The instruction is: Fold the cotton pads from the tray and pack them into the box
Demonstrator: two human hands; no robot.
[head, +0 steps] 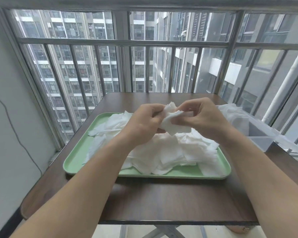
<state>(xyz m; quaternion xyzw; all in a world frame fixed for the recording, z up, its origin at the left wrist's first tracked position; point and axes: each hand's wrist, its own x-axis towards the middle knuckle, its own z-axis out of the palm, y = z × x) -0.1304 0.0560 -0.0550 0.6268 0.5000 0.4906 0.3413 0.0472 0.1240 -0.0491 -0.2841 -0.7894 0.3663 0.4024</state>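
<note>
Head view: one cotton pad sits crumpled at frame centre, pinched between left hand and right hand above the heaped pads on the green tray; the clear box lies at right-centre — nearer the right hand; its inside is washed out, partly hidden behind that wrist, contents unreadable

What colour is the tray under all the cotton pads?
Light green tray, seen in the head view.

Left hand, right hand; one tray; one box; one table; pads uncountable.
</note>
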